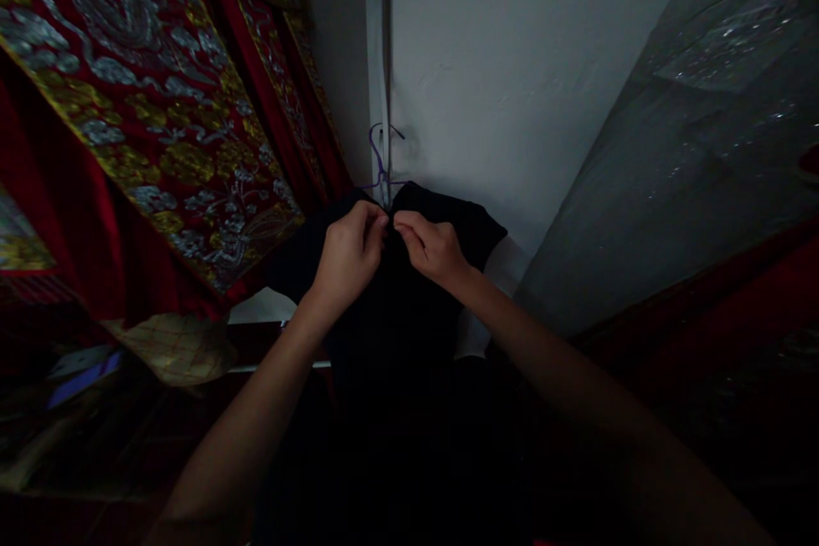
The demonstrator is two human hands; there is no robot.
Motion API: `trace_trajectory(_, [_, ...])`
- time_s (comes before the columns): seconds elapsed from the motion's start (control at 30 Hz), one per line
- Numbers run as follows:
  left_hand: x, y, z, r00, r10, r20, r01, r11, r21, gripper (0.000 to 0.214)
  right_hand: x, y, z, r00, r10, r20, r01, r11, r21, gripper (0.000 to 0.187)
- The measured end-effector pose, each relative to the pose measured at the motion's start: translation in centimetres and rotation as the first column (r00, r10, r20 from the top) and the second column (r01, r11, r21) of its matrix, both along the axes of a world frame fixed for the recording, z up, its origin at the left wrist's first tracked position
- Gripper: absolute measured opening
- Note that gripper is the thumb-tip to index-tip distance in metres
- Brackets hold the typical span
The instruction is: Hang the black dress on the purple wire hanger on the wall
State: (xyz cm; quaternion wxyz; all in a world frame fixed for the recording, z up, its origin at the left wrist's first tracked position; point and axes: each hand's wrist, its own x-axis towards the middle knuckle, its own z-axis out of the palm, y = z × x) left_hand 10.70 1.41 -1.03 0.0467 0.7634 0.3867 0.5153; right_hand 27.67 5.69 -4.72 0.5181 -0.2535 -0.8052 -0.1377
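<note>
A dark short-sleeved garment (441, 209) hangs on a purple clothes hanger (380, 155) in front of a white wall. Both hands are at its neckline, just below the hanger's hook. My left hand (354, 246) is closed, thumb against fingers, pinching the garment's edge on the left of the neck opening. My right hand (432, 246) pinches the edge on the right side, close to the other hand. Dim light hides the fabric's details, and any small fastening between the fingertips cannot be made out.
Red cloth (159, 102) with silver and gold embroidery hangs on the left. A clear plastic sheet (691, 128) covers something on the right. A narrow pale vertical strip (377, 34) runs up the wall behind the hanger. A checked beige cloth (176, 348) lies low on the left.
</note>
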Motion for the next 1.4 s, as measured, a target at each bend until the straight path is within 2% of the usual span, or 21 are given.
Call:
trace_trajectory(0.13, [0.3,-0.2,-0.3,0.996,0.030,0.088,-0.034,0.998,0.044,0.010,0.0,1.4,-1.1,0.998,-0.017,0.058,0.017,1.000,0.009,0.030])
trace_trajectory(0.23, [0.2,0.2,0.4,0.985,0.049,0.168,-0.068,0.992,0.109,0.012,0.1,2.0,-2.5,0.977,-0.044,0.211,0.060,0.996,-0.072,0.032])
trace_trajectory(0.3, [-0.7,0.8,1.3,0.962,0.043,0.268,-0.084,0.986,0.146,0.014,0.3,2.0,-4.0,0.940,-0.017,0.339,0.071,0.987,-0.147,0.032])
trace_trajectory(0.4, [-4.3,1.8,1.9,0.864,0.005,0.503,-0.079,0.989,0.125,0.016,0.5,0.9,-6.8,0.886,0.077,0.458,0.044,0.968,-0.248,0.031])
trace_trajectory(0.47, [-7.8,1.8,1.2,0.727,-0.006,0.687,-0.034,0.998,0.045,0.015,0.4,-0.5,-8.5,0.869,0.131,0.477,0.018,0.955,-0.295,0.030])
trace_trajectory(0.53, [-11.5,1.2,-0.6,0.560,0.013,0.828,0.027,0.999,-0.034,0.016,0.2,-2.2,-9.9,0.859,0.172,0.482,-0.007,0.946,-0.325,0.028])
trace_trajectory(0.57, [-13.1,0.6,-1.9,0.506,0.035,0.862,0.075,0.994,-0.084,0.018,0.1,-3.1,-10.4,0.853,0.194,0.484,-0.024,0.942,-0.334,0.027])
trace_trajectory(0.67, [-15.6,-1.4,-6.6,0.278,0.123,0.953,0.234,0.953,-0.192,0.022,-0.2,-5.2,-11.1,0.821,0.277,0.500,-0.099,0.931,-0.352,0.026])
trace_trajectory(0.77, [-14.8,-2.7,-11.5,0.216,0.264,0.940,0.221,0.924,-0.311,0.022,-0.4,-6.3,-10.8,0.805,0.331,0.493,-0.153,0.918,-0.366,0.024])
trace_trajectory(0.8, [-14.1,-2.9,-12.9,0.216,0.323,0.921,0.192,0.911,-0.365,0.022,-0.4,-6.5,-10.6,0.812,0.330,0.481,-0.156,0.917,-0.366,0.022])
trace_trajectory(0.87, [-12.6,-3.0,-14.9,0.269,0.402,0.875,0.154,0.879,-0.451,0.025,-0.4,-6.7,-10.1,0.833,0.314,0.456,-0.147,0.920,-0.364,0.020])
trace_trajectory(0.93, [-11.1,-3.1,-15.8,0.346,0.402,0.848,0.167,0.863,-0.477,0.030,-0.4,-6.6,-9.7,0.857,0.289,0.427,-0.137,0.926,-0.352,0.018])
trace_trajectory(1.0, [-9.9,-3.2,-15.3,0.388,0.321,0.864,0.247,0.867,-0.433,0.033,-0.4,-6.5,-9.5,0.886,0.261,0.382,-0.122,0.928,-0.351,0.018])
trace_trajectory(1.1, [-8.2,-3.8,-12.9,0.402,0.145,0.904,0.399,0.861,-0.315,0.032,-0.2,-6.0,-9.6,0.930,0.241,0.279,-0.095,0.888,-0.451,0.016])
trace_trajectory(1.17, [-6.8,-4.3,-11.1,0.446,0.065,0.893,0.455,0.842,-0.289,0.029,-0.2,-5.8,-9.8,0.947,0.271,0.172,-0.127,0.810,-0.572,0.006])
trace_trajectory(1.2, [-6.0,-4.6,-10.2,0.477,0.025,0.879,0.472,0.835,-0.281,0.027,-0.2,-5.8,-9.9,0.945,0.306,0.113,-0.169,0.755,-0.633,0.010])
trace_trajectory(1.27, [-4.3,-5.2,-8.9,0.575,-0.067,0.816,0.476,0.839,-0.266,0.022,-0.5,-6.3,-9.7,0.908,0.419,-0.006,-0.291,0.619,-0.730,0.038])
trace_trajectory(1.33, [-2.6,-5.8,-8.1,0.718,-0.138,0.683,0.418,0.869,-0.264,0.019,-1.2,-7.1,-9.3,0.845,0.527,-0.093,-0.389,0.486,-0.783,0.063])
trace_trajectory(1.4, [-1.3,-6.2,-7.8,0.841,-0.175,0.513,0.348,0.900,-0.264,0.017,-2.1,-8.1,-8.7,0.812,0.559,-0.168,-0.438,0.393,-0.809,0.067])
